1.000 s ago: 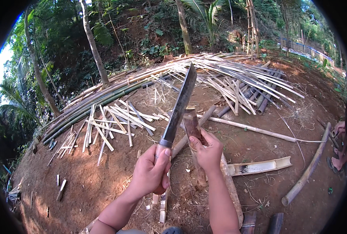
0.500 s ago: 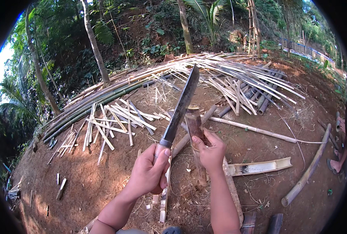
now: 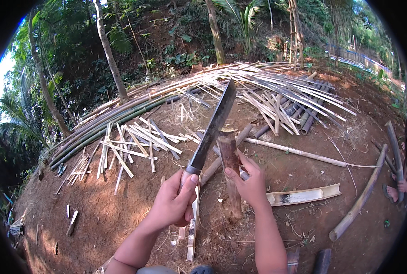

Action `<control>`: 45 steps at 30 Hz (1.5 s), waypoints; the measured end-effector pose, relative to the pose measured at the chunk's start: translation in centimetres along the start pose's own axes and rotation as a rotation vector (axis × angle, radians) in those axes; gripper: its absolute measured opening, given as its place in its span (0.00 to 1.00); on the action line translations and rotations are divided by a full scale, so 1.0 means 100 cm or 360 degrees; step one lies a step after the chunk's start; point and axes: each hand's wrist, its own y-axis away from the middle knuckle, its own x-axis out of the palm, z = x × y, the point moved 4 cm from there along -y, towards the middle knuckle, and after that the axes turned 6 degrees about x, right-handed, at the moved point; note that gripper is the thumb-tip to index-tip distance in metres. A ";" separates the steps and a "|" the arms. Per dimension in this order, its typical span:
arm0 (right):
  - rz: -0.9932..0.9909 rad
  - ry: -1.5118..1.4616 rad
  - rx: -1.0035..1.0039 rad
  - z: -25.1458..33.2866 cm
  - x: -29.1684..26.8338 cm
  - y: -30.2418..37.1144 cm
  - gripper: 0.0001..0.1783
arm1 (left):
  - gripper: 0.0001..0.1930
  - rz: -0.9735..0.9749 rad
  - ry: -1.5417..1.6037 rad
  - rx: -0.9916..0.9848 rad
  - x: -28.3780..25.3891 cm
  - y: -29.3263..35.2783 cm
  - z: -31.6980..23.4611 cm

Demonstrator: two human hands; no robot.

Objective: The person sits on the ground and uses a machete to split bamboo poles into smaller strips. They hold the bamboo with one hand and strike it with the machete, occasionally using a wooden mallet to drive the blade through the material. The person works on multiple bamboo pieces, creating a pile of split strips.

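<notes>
- Plainly, the left hand (image 3: 176,201) is closed round the handle of a large knife (image 3: 212,128); the broad dark blade points up and leans right.
- The right hand (image 3: 250,185) is at the right side of an upright brown post (image 3: 228,153), thumb and fingers spread apart; whether it grips anything cannot be told.
- The post stands on the bare ground (image 3: 98,214), midway between its left and right edges; the blade passes its top in view, contact unclear.
- Below the left hand lies a narrow pale strip (image 3: 192,242); behind the post, a log (image 3: 210,171) lies slantwise.
- Right of the right hand rests a split bamboo piece (image 3: 304,195), hollow side up, dark-stained inside; beyond it lies a thin pole (image 3: 299,152).
- Toward the ground's right edge lies a thick pole (image 3: 359,196); beside it, another person's hand (image 3: 403,186) is at a dark pole (image 3: 395,150).
- Left of centre spreads a loose heap of strips (image 3: 130,141); along the far edge lie long green poles (image 3: 107,121) and a larger pile of strips (image 3: 295,96).
</notes>
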 end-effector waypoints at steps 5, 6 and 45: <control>0.0357 0.0672 0.0561 -0.129 -0.055 0.075 0.36 | 0.14 0.0001 -0.0260 0.0043 -0.002 0.004 -0.005; 0.0487 0.0951 0.0868 -0.155 -0.067 0.108 0.40 | 0.15 -0.0019 -0.0260 0.0076 -0.005 0.004 -0.003; 0.0298 0.1685 0.0468 0.160 -0.186 -0.020 0.34 | 0.18 0.0114 -0.0753 0.0391 -0.011 -0.007 -0.013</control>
